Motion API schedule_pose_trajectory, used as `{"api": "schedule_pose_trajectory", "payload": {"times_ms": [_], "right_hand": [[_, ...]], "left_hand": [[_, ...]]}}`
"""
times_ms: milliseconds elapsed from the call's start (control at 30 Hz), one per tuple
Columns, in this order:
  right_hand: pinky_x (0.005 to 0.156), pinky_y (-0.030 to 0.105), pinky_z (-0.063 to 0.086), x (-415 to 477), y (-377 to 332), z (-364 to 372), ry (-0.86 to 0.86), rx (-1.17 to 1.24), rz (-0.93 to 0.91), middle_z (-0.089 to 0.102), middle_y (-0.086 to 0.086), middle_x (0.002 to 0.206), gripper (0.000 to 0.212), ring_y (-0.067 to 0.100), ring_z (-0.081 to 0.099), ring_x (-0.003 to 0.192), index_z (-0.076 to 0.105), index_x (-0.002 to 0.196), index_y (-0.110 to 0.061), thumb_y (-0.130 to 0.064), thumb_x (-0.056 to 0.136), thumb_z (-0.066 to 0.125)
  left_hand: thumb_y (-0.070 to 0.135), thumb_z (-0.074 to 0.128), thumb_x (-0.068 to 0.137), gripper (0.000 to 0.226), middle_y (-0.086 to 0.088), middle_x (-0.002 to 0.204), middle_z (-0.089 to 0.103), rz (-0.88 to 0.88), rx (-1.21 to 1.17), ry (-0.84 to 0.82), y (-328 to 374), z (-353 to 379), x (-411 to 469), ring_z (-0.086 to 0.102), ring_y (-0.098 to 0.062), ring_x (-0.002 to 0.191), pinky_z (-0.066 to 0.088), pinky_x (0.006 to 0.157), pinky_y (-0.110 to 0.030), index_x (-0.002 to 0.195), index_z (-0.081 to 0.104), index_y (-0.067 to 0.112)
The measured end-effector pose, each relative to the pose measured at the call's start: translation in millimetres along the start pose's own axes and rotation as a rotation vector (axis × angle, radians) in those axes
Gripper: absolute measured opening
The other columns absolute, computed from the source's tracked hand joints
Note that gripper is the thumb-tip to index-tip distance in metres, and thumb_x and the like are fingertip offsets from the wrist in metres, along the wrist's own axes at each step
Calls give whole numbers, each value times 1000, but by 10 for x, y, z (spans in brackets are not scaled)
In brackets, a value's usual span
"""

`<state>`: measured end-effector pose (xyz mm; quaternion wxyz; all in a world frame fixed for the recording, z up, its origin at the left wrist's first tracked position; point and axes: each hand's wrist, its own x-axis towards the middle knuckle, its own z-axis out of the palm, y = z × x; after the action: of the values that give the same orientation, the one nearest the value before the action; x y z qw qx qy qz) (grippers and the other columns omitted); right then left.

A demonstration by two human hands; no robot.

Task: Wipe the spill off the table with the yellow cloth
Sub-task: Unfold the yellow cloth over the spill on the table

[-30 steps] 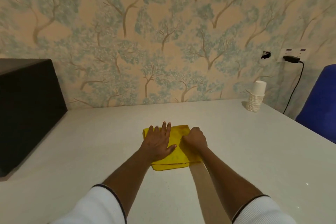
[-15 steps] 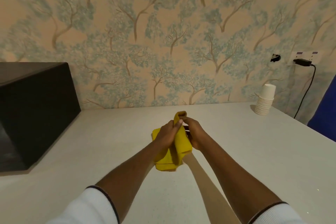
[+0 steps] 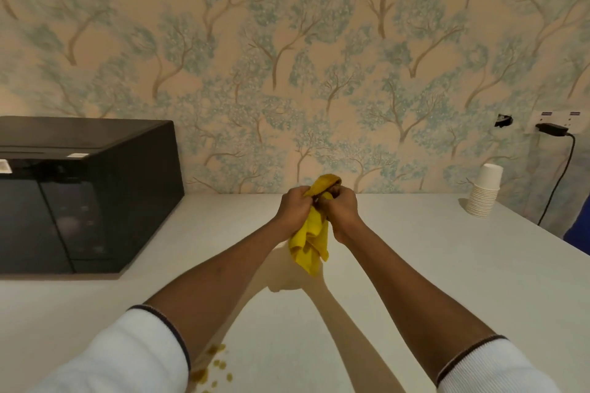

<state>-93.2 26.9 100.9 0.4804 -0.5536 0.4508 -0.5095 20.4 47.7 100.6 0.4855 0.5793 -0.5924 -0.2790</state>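
Step in hand, by the look of it: cloth picked up and being bunched, wiping not yet begun.

Far left on the white table (image 3: 447,297): black microwave-like appliance (image 3: 79,195), against the wall, well apart from the work area. Low left, near the front edge and partly hidden by the left sleeve (image 3: 127,357): yellow-brown spill (image 3: 214,367), small blobs and specks, apparently untouched. Extent under the sleeve not visible.

Centre, raised above the table: left hand (image 3: 295,206) closed on the upper part of the yellow cloth (image 3: 309,239); right hand (image 3: 340,206) closed on the same bunch, touching the left. Cloth off the surface, a fold poking up between the hands, the rest hanging down crumpled.

Next move probably calls for bringing the cloth back and down toward the near-left edge, pressing onto the spill, sweeping inward so nothing goes off the edge.

Right side: stack of white paper cups (image 3: 483,191) near the wall, black cable (image 3: 558,175) from a plugged socket, blue object (image 3: 578,230) at the frame edge. All well apart from the spill. Nothing between cloth and spill except the left forearm itself.
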Motion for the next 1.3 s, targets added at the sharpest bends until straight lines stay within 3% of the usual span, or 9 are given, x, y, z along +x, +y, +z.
{"api": "schedule_pose_trajectory", "payload": {"times_ms": [267,400,500,667,800,900,1033,1167,1300], "right_hand": [[56,35,34,-362,-450,179,-16,-423,-342,49,6,84,26,22,47,73,38,103,-8,7,82,42],[49,33,36,-531,-613,207,-165,-743,-430,55,5,77,42,23,53,66,39,120,-10,-15,83,57],[72,36,50,-592,-673,234,-289,-1001,-458,62,12,104,70,28,59,91,49,125,-10,-29,67,82],[65,35,45,-781,-693,492,-318,-1390,-454,60,17,88,44,27,51,77,67,95,2,-29,67,82],[51,29,27,-935,-663,774,-300,-1468,-491,41,8,62,13,26,45,69,60,73,-1,-12,77,67],[54,31,33,-938,-598,894,-182,-1493,-743,51,14,67,6,27,48,67,63,75,0,-5,79,62],[42,24,26,-1052,-384,958,-91,-1737,-1008,56,6,57,26,26,54,49,60,65,-11,-2,48,77],[44,25,38,-1314,190,911,-324,-1831,-988,64,4,61,19,25,63,54,64,78,-15,-13,62,75],[65,35,42,-1595,548,902,-606,-1764,-687,68,14,98,27,35,64,94,62,106,-14,-6,84,49]], "left_hand": [[7,45,84,21,-18,93,69,153,312,317,203,-848,-244,62,-34,88,48,69,-39,88,65,11],[24,50,74,22,-15,77,67,241,478,204,260,-1424,-449,62,-31,75,48,62,-43,77,66,9],[37,56,64,25,-6,72,65,274,628,83,247,-1803,-634,61,-27,72,44,57,-37,71,66,15],[66,75,55,59,1,82,62,229,1065,-172,80,-2256,-878,57,-21,76,48,67,-39,88,62,19],[44,73,68,33,-2,84,67,263,1239,-237,-163,-2429,-998,62,-24,77,55,67,-40,89,62,21],[14,62,77,6,-8,77,67,401,1347,-33,-333,-2557,-1034,63,-31,71,50,56,-37,82,60,15],[-1,74,64,27,-9,66,62,516,1455,50,-652,-2704,-1095,61,-30,55,51,45,-36,83,60,12],[1,68,70,36,-12,79,67,474,1477,-133,-1057,-2536,-1515,67,-32,71,49,55,-34,104,62,10],[17,51,89,20,-12,107,67,211,1395,-383,-1495,-2314,-1869,64,-32,96,43,70,-37,107,58,15]]}}
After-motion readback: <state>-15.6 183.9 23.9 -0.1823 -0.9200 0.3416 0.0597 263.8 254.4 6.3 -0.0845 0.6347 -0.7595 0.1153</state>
